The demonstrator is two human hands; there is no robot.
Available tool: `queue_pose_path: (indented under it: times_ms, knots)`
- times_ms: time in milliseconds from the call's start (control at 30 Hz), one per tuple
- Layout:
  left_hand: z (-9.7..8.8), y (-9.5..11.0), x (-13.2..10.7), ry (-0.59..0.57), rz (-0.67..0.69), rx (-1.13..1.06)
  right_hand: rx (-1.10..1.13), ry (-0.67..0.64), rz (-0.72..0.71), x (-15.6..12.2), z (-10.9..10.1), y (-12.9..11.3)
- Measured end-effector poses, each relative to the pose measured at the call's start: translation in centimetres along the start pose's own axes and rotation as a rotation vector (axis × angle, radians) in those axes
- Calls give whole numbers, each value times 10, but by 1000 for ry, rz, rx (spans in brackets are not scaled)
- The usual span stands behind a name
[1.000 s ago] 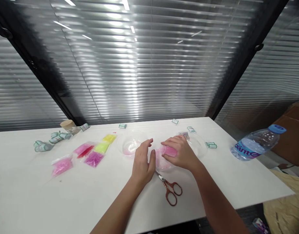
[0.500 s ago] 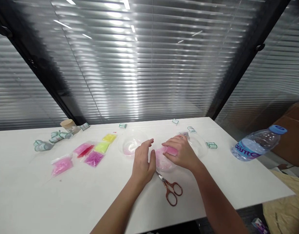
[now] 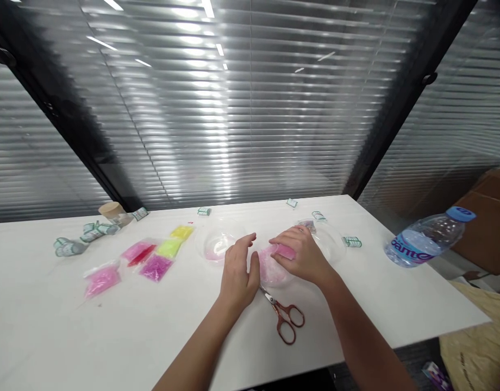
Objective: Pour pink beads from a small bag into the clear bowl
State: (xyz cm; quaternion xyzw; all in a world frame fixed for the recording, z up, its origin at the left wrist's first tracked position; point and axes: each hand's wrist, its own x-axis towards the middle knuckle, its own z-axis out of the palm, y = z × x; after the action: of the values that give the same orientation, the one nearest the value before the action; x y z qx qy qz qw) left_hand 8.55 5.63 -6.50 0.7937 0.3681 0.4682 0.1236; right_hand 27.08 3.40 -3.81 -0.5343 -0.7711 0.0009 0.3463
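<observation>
My right hand (image 3: 301,252) grips a small pink packet (image 3: 285,251), tilted over a clear dish with pale pink contents (image 3: 271,270). At the left side of that dish is my left hand (image 3: 241,271), its fingers apart and nothing seen in it. A clear plastic bowl (image 3: 205,239) with some pink at its bottom stands behind my left hand. Behind my right hand is another clear bowl (image 3: 337,244), partly hidden, with a small greyish packet (image 3: 307,225) by it. Scissors with copper-coloured handles (image 3: 288,320) lie just in front of the dish.
Left on the white table (image 3: 111,342) lie pink packets (image 3: 102,280), a purple one (image 3: 156,267) and yellow ones (image 3: 169,247). Crumpled green-and-white wrappers (image 3: 68,247) and a wooden-lidded jar (image 3: 112,210) are farther back. A water bottle (image 3: 429,239) leans near the right edge.
The view has shifted slightly. Both hands keep nearly the same place, with the pink packet still held over the dish.
</observation>
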Motion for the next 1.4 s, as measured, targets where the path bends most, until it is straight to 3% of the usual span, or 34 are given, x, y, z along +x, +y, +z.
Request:
queue_pose_path:
  times_ms: [267,467,600,767,867,1100,1400]
  knots:
    - [0,0,0,-5,-1,1,83,77,30,0,-4,-4]
    - [-2,2,0,-21,5,-21,432,189,133,-1,-7,-3]
    - [-4,6,0,-85,69,5,748,141,165,-1,-9,0]
    - [-2,6,1,-122,167,32,1004,-31,155,1,-13,-7]
    - [1,5,0,-75,180,47,1016,-53,166,1,-10,-11]
    - [3,3,-1,-1,98,83,872,128,289,2,8,-5]
    - [-2,5,2,-22,-72,-208,777,-44,180,0,1,-13]
